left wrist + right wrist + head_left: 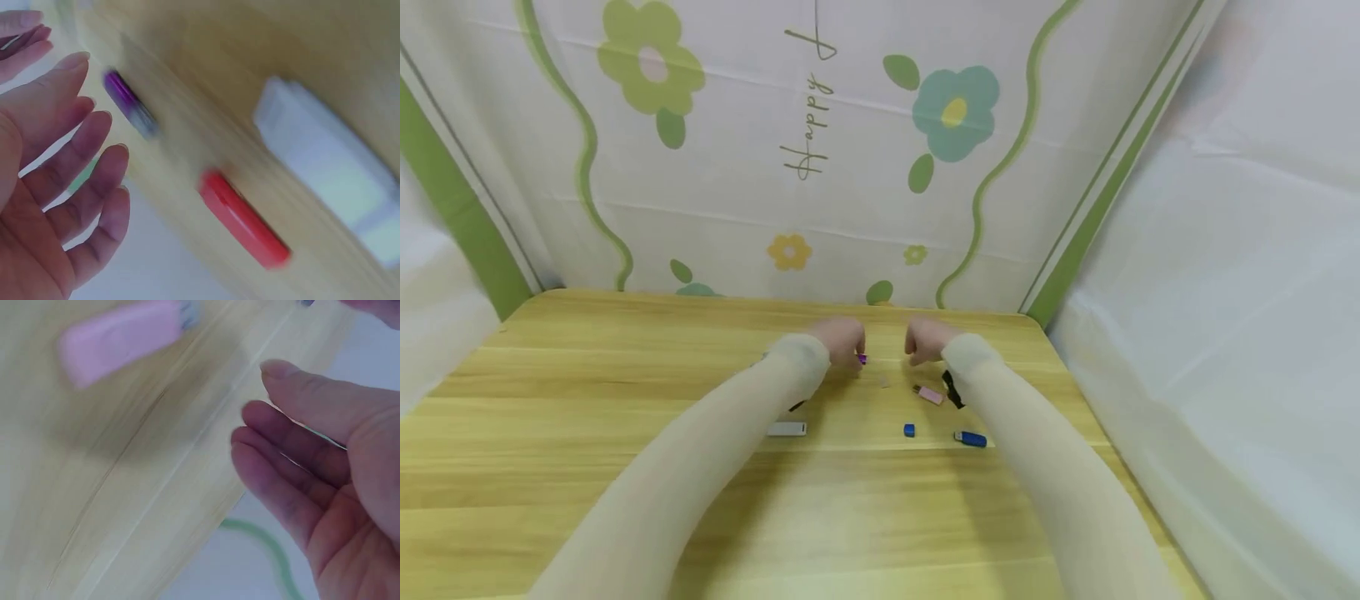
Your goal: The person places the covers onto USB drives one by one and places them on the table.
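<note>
My left hand [842, 337] hovers near the back of the wooden table, its fingers loosely bent and holding nothing. Beside its fingertips lies a purple USB stick [129, 103] with a bare metal plug. A red stick-shaped thing [244, 219] and a blurred white USB stick [325, 162] are also in the left wrist view. To the right, my right hand [337, 469] is held above the table, fingers relaxed, with a gap between thumb and fingers. Closest to it is a pink USB stick [125, 337], its metal plug showing.
Nearer the front lie a blue USB stick [972, 438] and a small blue cap [909, 430]. A small clear piece [883, 381] sits between the hands. A black thing [953, 389] shows by the right sleeve, its kind unclear. A flowered curtain [850, 208] hangs behind the table.
</note>
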